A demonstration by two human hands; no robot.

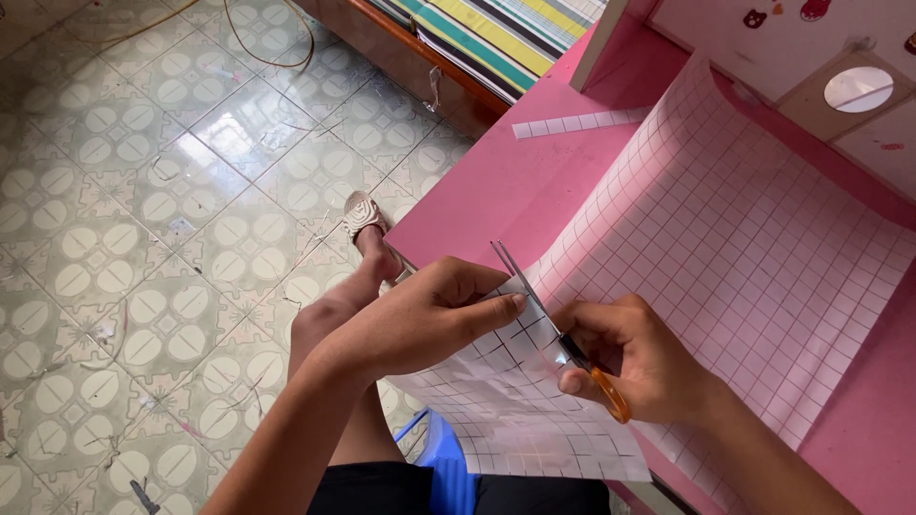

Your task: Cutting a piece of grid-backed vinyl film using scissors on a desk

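A large sheet of gridded backing paper [754, 257] lies curled over a pink table [496, 191]. My right hand [639, 358] grips orange-handled scissors [558, 329], whose open blades point up and away across the sheet's near edge. My left hand [429, 315] pinches the sheet's lower left part [515, 410], fingertips just left of the blades. The near part of the sheet hangs off the table toward my lap.
A cut gridded strip [577, 123] lies on the pink top farther back. A white board with a round mirror [857, 88] stands at the back right. Patterned floor tiles [153, 210] spread to the left, with my sandalled foot [365, 221], a blue stool [447, 467] and a striped mattress [506, 33].
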